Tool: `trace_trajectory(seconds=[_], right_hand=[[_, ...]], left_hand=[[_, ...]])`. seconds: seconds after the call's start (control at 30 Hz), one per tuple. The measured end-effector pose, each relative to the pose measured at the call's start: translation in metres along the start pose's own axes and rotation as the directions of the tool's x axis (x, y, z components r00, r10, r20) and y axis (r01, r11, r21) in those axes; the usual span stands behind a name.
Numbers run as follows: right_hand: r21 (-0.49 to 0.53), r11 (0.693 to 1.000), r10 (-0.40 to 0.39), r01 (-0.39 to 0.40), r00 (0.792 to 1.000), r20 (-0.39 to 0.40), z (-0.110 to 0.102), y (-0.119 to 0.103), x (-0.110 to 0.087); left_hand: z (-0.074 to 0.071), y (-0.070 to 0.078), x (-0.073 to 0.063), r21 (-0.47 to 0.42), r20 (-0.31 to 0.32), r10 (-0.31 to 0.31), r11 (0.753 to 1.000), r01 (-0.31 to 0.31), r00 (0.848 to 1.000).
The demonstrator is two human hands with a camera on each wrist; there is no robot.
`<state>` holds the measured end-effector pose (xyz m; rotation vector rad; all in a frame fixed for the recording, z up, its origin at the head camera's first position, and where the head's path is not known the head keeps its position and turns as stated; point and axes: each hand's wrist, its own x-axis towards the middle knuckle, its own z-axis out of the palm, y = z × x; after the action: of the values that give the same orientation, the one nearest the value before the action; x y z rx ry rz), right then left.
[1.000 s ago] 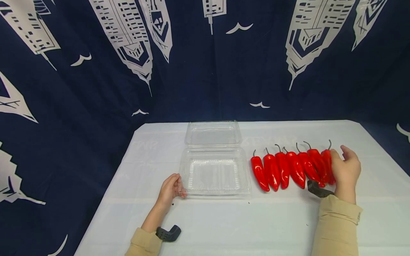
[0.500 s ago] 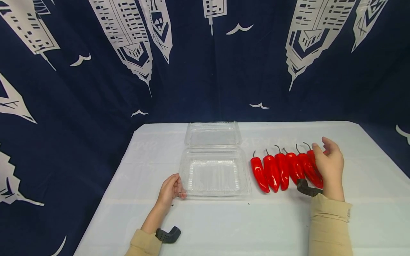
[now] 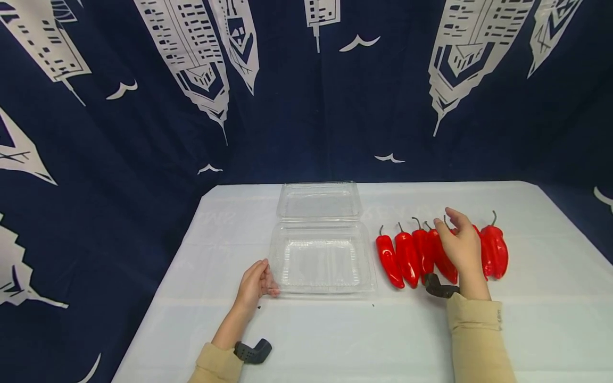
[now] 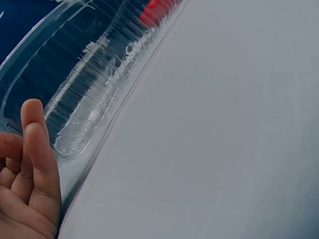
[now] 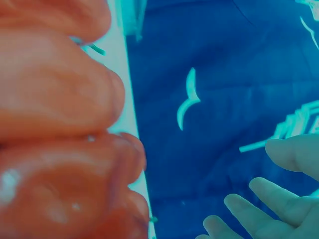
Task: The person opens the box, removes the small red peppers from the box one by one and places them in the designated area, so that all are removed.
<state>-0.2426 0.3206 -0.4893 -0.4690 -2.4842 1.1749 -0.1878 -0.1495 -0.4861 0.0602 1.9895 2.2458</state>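
Glossy red chili peppers (image 3: pixel 407 259), several side by side with green stems pointing away, lie right of a clear plastic clamshell container (image 3: pixel 371 266). My left hand (image 3: pixel 255 282) is at the container's front left corner. In the left wrist view its fingers (image 4: pixel 44 164) stand fairly straight beside the clear ribbed wall. My right hand (image 3: pixel 462 244) hovers over the right half of the row with thumb and fingers apart, covering some peppers. The right wrist view shows the spread fingers (image 5: pixel 271 199) holding nothing, with large red peppers (image 5: pixel 55 84) close to the camera.
The container's lid (image 3: pixel 319 201) lies folded back behind its base. Everything rests on a white-covered table (image 3: pixel 335 340). A dark blue cloth (image 3: pixel 297 127) with white building and bird prints hangs behind the table's far edge. A dark band camera sits at each wrist.
My right hand has moved left along the row, from its right end to nearer the middle, uncovering the rightmost peppers. The left hand and container have stayed in place.
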Motion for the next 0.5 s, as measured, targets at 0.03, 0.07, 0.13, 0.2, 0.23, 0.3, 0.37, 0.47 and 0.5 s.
trace_trajectory(seconds=[0.03, 0.07, 0.13, 0.2, 0.23, 0.3, 0.37, 0.47, 0.5], right_hand=[[-0.007, 1.000, -0.006, 0.007, 1.000, 0.021, 0.001, -0.004, -0.003], [-0.009, 1.000, -0.011, 0.012, 0.999, 0.044, 0.002, -0.010, -0.008], [-0.005, 1.000, -0.017, 0.018, 0.995, 0.096, -0.001, -0.027, -0.020], [-0.006, 1.000, -0.023, 0.024, 0.989, 0.148, -0.004, -0.048, -0.034], [-0.011, 0.999, -0.028, 0.031, 0.984, 0.174, -0.007, -0.059, -0.041], [-0.024, 0.998, -0.048, 0.054, 0.975, 0.218, -0.011, -0.077, -0.053], [-0.050, 0.994, -0.079, 0.094, 0.966, 0.247, -0.013, -0.087, -0.061], [-0.089, 0.983, -0.129, 0.160, 0.950, 0.283, -0.013, -0.092, -0.067], [-0.098, 0.978, -0.148, 0.184, 0.945, 0.292, -0.013, -0.092, -0.068]], left_hand=[[0.000, 0.000, 0.000, 0.002, -0.001, -0.002, 1.000, 0.002, 1.000], [0.001, 0.000, 0.000, 0.005, 0.000, -0.001, 1.000, 0.001, 1.000], [0.001, 0.000, -0.001, 0.007, -0.002, -0.003, 1.000, 0.003, 1.000], [0.002, 0.001, -0.002, 0.011, -0.007, -0.007, 1.000, 0.007, 1.000], [0.002, 0.001, -0.002, 0.014, -0.012, -0.010, 1.000, 0.011, 1.000], [0.003, 0.003, -0.002, 0.035, -0.036, -0.017, 0.999, 0.018, 0.999], [0.003, 0.006, -0.003, 0.063, -0.070, -0.018, 0.998, 0.023, 0.997], [0.001, 0.014, -0.003, 0.150, -0.137, 0.003, 0.989, 0.018, 0.991], [0.000, 0.016, -0.003, 0.196, -0.156, 0.015, 0.981, 0.016, 0.988]])
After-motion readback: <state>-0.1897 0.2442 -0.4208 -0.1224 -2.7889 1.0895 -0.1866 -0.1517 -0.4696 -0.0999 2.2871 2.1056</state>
